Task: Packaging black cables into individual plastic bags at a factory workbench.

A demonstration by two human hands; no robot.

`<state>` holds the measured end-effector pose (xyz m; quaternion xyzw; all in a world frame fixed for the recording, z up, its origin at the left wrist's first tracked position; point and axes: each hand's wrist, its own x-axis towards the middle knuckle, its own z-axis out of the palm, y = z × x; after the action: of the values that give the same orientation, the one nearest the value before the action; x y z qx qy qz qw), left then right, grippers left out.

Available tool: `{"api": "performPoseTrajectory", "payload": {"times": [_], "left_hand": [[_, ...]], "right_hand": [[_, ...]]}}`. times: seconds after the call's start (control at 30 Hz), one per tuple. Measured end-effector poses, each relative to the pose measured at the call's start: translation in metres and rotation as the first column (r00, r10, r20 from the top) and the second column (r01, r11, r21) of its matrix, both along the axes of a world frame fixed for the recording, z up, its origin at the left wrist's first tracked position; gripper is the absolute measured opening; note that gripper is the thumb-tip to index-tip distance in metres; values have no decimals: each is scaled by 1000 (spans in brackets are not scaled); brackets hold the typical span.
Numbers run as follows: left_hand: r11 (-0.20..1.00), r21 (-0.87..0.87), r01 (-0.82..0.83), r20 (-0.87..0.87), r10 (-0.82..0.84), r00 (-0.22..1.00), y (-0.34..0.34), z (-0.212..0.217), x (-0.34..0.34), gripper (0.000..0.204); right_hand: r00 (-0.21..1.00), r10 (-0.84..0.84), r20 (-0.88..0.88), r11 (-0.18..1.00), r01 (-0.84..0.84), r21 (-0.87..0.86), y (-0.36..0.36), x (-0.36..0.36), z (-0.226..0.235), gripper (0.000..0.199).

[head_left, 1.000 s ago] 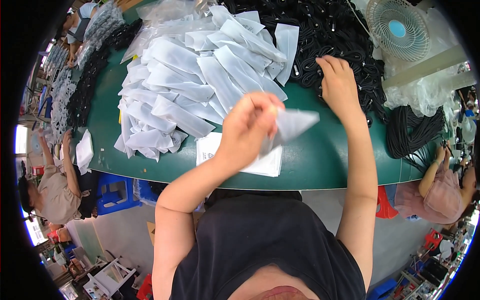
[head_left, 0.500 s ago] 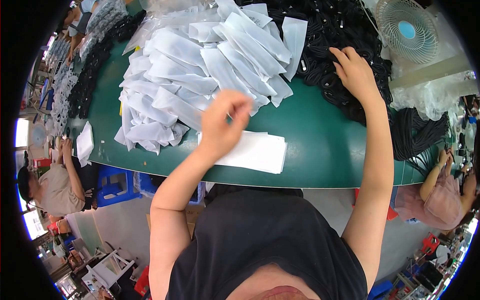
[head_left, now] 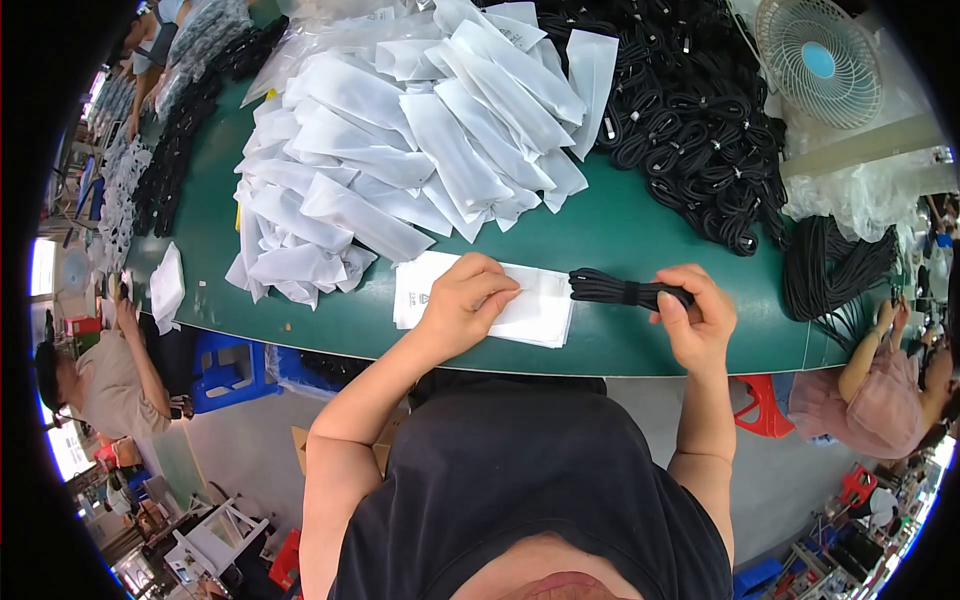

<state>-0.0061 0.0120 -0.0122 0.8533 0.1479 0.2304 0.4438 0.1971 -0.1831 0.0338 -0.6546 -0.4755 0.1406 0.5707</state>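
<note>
Black cable bundle [head_left: 615,288]: held just right of the white bag stack [head_left: 540,315], its looped end at the stack's right edge; contact with the stack cannot be judged. Right hand [head_left: 700,312], right of the stack, has thumb and fingers closed around the bundle's other end and covers that end. Left hand [head_left: 463,308] lies over the stack's middle, thumb and forefinger tips nearly together at the top bag; cannot tell whether they pinch its edge.

Writing: small dark print [head_left: 420,299] on the top bag, at the left of the stack, partly beside the left hand; too small to make out. Further faint print on a pouch at the far side of the pouch pile [head_left: 350,150], which lies beyond and left of the stack. Pouch contents hard to make out.

Heap of black cables [head_left: 700,130]: beyond and right of the stack, cut off by the upper edge. Clear plastic bags [head_left: 320,45], far left of the stack, likewise cut off. Green table [head_left: 625,225] under all.
</note>
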Motion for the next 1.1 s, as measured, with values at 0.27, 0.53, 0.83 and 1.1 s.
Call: {"api": "performPoseTrajectory", "payload": {"times": [0.27, 0.53, 0.83, 1.1], "left_hand": [[984, -178, -30, 53, 40, 998, 0, 2, -6, 9], [972, -235, 3, 164, 37, 986, -3, 5, -4, 7], [964, -265, 22, 326, 68, 943, -6, 7, 5, 8], [995, -99, 1, 326, 32, 945, -10, 18, 13, 9]], "right_hand": [[976, 79, -205, 993, -58, 107, 7, -25, -20, 17], [921, -8, -388, 993, -37, -109, 19, -38, -6, 13], [922, -114, -371, 981, 45, -190, 35, -38, 31, 10], [1000, -9, 21, 989, 12, -145, 40, -45, 35, 17]]}}
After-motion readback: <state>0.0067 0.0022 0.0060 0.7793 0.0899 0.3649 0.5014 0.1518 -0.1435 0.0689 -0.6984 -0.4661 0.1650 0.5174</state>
